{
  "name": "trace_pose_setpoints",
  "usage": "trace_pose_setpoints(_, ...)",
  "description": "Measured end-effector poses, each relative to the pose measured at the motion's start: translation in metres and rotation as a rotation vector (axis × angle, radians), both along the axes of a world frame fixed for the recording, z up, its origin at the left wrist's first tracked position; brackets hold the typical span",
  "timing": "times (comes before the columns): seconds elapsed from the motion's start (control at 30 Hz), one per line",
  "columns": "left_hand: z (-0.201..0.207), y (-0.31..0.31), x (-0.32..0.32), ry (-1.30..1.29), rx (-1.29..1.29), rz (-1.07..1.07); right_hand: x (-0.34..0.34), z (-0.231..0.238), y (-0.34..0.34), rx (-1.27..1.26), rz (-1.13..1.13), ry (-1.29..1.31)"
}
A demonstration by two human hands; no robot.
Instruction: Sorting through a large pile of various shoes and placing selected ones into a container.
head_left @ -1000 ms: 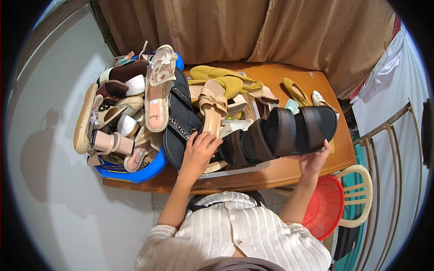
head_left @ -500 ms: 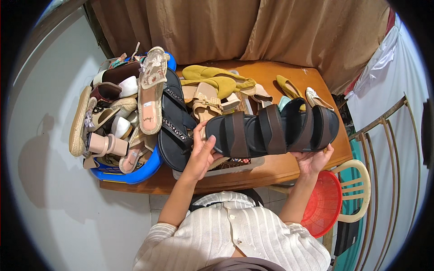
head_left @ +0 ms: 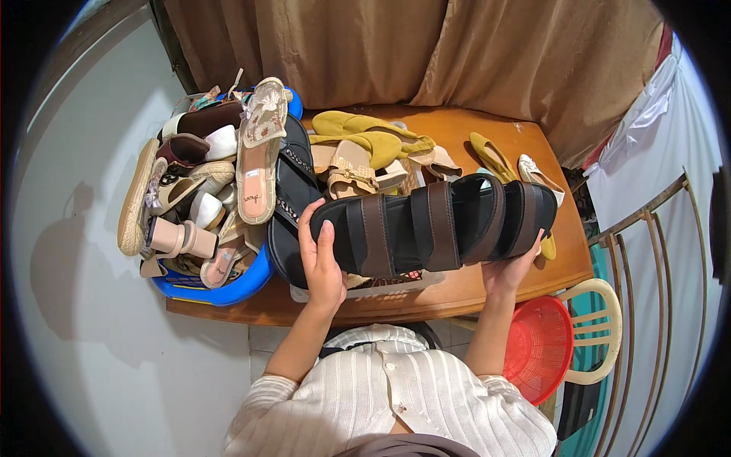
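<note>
Held sideways above the table are black sandals (head_left: 403, 228) with wide brown straps, seemingly a pair overlapped end to end. My left hand (head_left: 324, 266) grips their left end, thumb on top and fingers behind. At the right end, my right hand (head_left: 512, 268) supports them from underneath, its fingers curled round the edge. Behind the sandals, a clear plastic bin (head_left: 373, 292) holds mustard flats (head_left: 365, 143) and a beige buckled slide (head_left: 352, 169); the sandals hide much of it. Close to my left hand lies a black sandal with braided straps (head_left: 293, 199).
A blue basket (head_left: 263, 274) heaped with mixed shoes stands on the table's left side. Mustard flats (head_left: 493, 156) and a white flat (head_left: 533, 174) lie at the wooden table's (head_left: 567, 251) right. A red basket (head_left: 537, 346) sits on a cream chair (head_left: 613, 327) below right.
Both hands have brought the black sandals a little to the left. They now cover more of the braided-strap sandal, and a mustard shoe shows beside my right hand.
</note>
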State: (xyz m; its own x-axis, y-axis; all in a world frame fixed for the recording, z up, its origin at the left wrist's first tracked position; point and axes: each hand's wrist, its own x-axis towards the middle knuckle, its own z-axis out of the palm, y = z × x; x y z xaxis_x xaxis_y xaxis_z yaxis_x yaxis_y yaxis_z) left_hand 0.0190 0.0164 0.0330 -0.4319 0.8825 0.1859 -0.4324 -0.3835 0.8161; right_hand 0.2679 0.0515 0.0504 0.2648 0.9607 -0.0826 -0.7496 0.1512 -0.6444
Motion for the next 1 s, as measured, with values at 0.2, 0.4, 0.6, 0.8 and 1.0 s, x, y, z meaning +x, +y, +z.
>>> trace_pose_setpoints(0.2,0.009,0.004,-0.004,0.065,0.017,0.042,0.001,-0.007,0.002,-0.092,0.043,-0.18)
trace_pose_setpoints(0.4,0.008,0.003,-0.009,0.311,0.037,0.164,0.009,-0.023,0.004,0.02,0.184,-0.19)
trace_pose_setpoints(0.6,0.012,0.008,-0.027,0.147,-0.11,0.163,0.03,0.002,0.01,0.219,0.794,0.245)
trace_pose_setpoints(0.8,0.011,0.007,-0.02,0.014,-0.164,0.119,0.037,-0.001,0.017,0.224,0.805,0.178)
trace_pose_setpoints(1.0,0.011,0.005,-0.024,0.048,-0.138,0.107,0.065,-0.022,0.031,0.345,0.741,0.393)
